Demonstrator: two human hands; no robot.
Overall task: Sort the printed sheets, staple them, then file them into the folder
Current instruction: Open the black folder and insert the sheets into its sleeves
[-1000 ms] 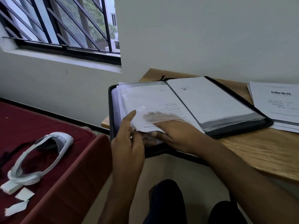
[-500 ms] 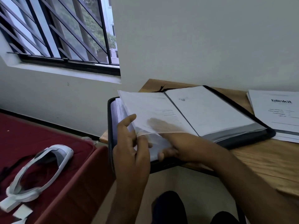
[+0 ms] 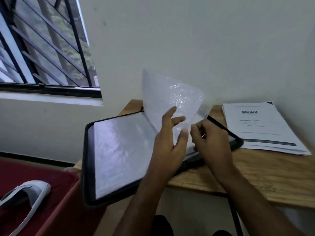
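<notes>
Sleeve [image 3: 170,97] now stands lifted from folder [image 3: 87,150], left hand [image 3: 167,142] behind.

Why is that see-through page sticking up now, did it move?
Yes. The clear plastic sleeve has swung up from lying flat in the black folder, and now stands above it against the wall, with the left hand touching it.
</notes>
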